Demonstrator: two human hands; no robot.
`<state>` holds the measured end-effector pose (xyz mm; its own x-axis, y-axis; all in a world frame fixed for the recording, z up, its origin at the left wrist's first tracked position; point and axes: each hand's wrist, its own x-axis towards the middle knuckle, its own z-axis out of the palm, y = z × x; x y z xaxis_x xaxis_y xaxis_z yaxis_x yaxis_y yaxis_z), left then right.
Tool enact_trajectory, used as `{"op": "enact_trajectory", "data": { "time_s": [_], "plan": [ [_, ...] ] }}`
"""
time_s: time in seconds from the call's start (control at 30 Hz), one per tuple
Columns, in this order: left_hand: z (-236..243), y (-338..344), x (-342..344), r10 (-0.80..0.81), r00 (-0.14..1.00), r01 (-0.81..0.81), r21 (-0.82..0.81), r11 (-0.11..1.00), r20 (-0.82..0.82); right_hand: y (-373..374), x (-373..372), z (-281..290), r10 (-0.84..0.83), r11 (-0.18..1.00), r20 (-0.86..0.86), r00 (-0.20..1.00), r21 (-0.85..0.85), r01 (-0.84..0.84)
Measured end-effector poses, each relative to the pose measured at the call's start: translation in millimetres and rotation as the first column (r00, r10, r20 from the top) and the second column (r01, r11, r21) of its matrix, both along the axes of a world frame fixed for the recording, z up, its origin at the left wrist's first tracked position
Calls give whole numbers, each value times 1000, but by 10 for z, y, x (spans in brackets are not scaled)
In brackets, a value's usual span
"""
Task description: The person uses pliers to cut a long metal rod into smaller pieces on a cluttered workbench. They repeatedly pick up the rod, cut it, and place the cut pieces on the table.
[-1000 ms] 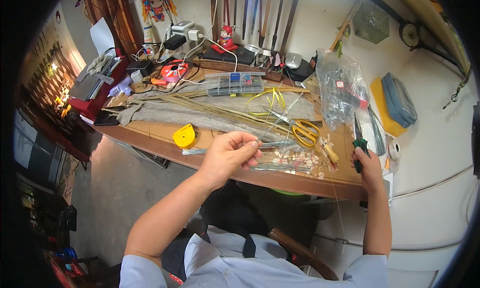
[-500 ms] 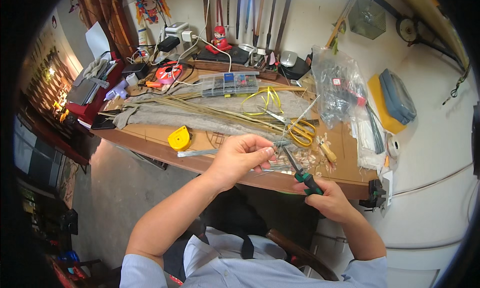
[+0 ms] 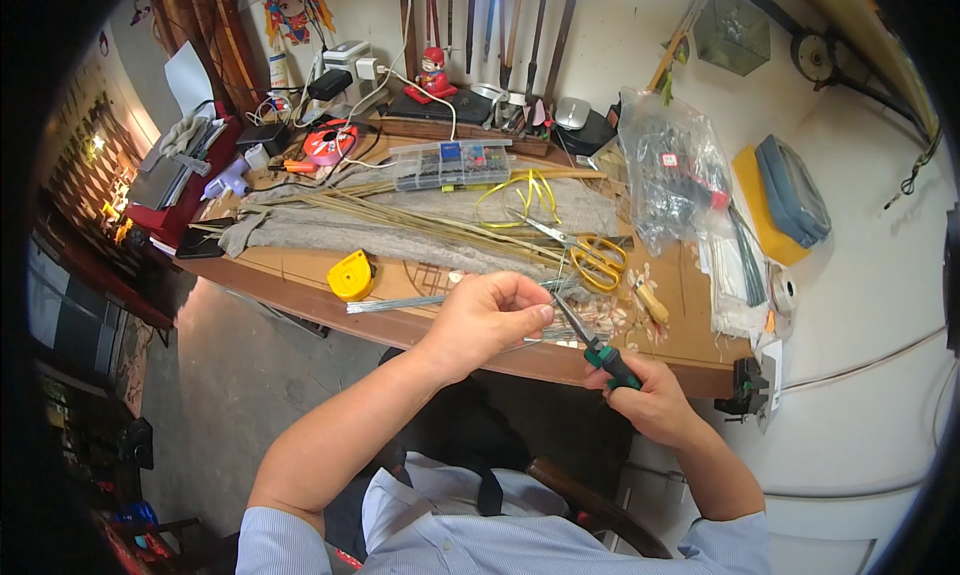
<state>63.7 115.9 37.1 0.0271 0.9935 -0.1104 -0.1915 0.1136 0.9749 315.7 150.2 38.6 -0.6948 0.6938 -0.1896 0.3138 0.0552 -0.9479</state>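
My left hand (image 3: 495, 320) is closed in a pinch above the table's front edge. Between its thumb and fingers are thin pieces that look like wire (image 3: 560, 268); their exact shape is too fine to make out. My right hand (image 3: 650, 400) grips a pair of pliers (image 3: 612, 363) with green and black handles. Its long grey jaws point up and left, with the tips close to my left fingertips. Below and beside my left hand lies a bundle of thin metal rods (image 3: 395, 303). Yellow-handled scissors (image 3: 597, 265) rest just beyond the pliers.
A yellow tape measure (image 3: 351, 275) sits left of the rods. Bamboo strips (image 3: 400, 218) lie across a grey cloth (image 3: 290, 233). Farther back are a clear compartment box (image 3: 452, 165) and a plastic bag (image 3: 675, 165). A wooden-handled tool (image 3: 651, 302) lies among scraps at right.
The long thin piece that slanted up and right from my left fingers no longer shows there. Both hands stay close together, and the pliers have barely moved. The view has shifted slightly.
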Motion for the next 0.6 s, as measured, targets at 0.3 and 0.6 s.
{"op": "enact_trajectory", "data": {
  "time_s": [0.3, 0.6],
  "plan": [
    [-17, 11, 31, -4, 1000, 4, 5, 1000, -19, -9, -5, 28, -19, 1000, 24, 1000, 18, 18],
    [-46, 23, 31, -9, 1000, 10, -46, 999, 12, -40, -18, -32, -16, 969, -111, 994, -248, -12]
  ]
}}
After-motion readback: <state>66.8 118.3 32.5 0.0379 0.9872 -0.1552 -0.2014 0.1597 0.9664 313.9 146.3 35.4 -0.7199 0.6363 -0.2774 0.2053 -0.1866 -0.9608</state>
